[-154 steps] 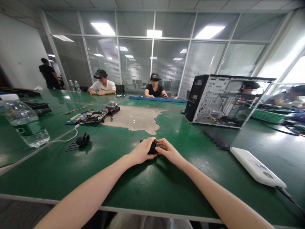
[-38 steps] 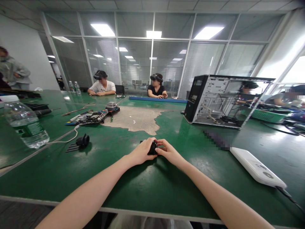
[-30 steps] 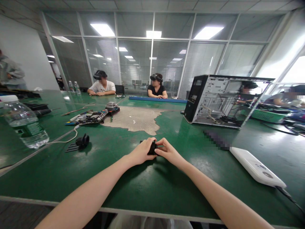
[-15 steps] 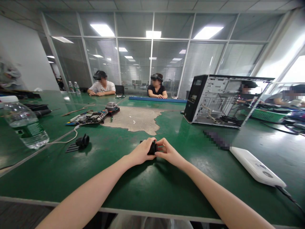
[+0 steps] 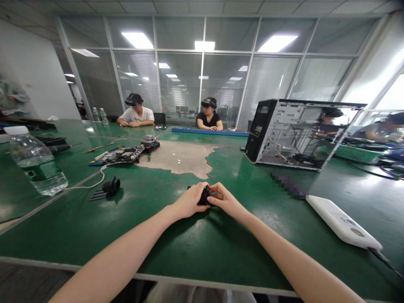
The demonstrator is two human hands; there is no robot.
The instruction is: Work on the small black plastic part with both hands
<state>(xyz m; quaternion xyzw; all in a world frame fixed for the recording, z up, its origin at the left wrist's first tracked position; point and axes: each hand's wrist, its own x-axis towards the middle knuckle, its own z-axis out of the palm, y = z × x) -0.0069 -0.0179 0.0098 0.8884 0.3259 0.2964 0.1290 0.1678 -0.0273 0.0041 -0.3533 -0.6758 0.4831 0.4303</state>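
Gripping the small black part (image 5: 203, 197) from its left side, your left hand (image 5: 187, 201) is curled around it, while your right hand (image 5: 224, 198) has its fingertips closed on the right end. The part is in front of you, near the middle of the green table (image 5: 164, 248), just on your side of the bare tan patch (image 5: 186, 158). It looks compact, dark and chunky, with a short dark edge showing beyond your left knuckles. Your fingers cover most of it, so you can't make out its full shape, and whether it touches the tabletop is unclear. To your left lies a black slotted piece (image 5: 105, 189) with a rounded end, near the water bottle (image 5: 39, 168) and circuit board (image 5: 118, 155). On your right, an open computer case (image 5: 290, 134) stands behind a pixelated dark object (image 5: 288, 186), whose details are blurred out.
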